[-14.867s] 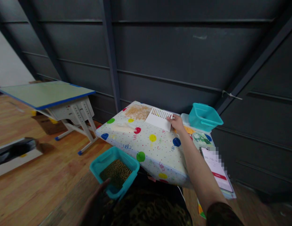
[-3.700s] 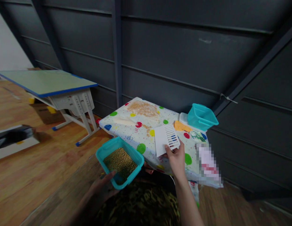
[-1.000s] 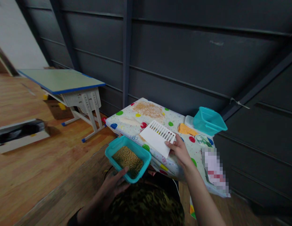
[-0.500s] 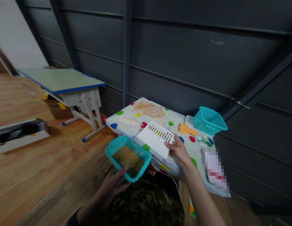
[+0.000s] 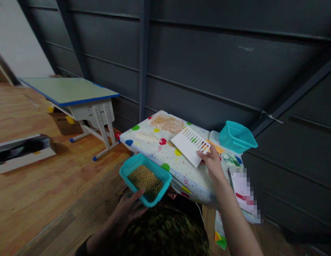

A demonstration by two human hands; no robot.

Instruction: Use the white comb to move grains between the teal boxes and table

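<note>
My left hand [image 5: 132, 207] grips the near rim of a teal plastic bin [image 5: 166, 179], which is held below the table's front edge. Soybeans [image 5: 146, 179] cover the bin's bottom. In my right hand [image 5: 212, 158] is a white slotted scoop [image 5: 187, 145], pinched at its near right side above the table. Its slots face away from me, and the tablecloth shows through them. Beyond it a spread of beans mixed with pale grains [image 5: 166, 123] lies on the cloth. A small cluster of beans [image 5: 170, 144] shows by the scoop's left edge.
The balloon-print tablecloth [image 5: 144, 144] covers the table. At its right stand another teal bin [image 5: 237, 137], an orange cloth [image 5: 215, 146] partly hidden, and a clipboard with paper [image 5: 242, 188]. A dark panelled wall [image 5: 197, 71] rises behind. A green-topped desk [image 5: 71, 90] stands left.
My right hand has moved the white slotted scoop right and farther back over the table, uncovering the small bean cluster. My left hand and the bin of beans stay in place.
</note>
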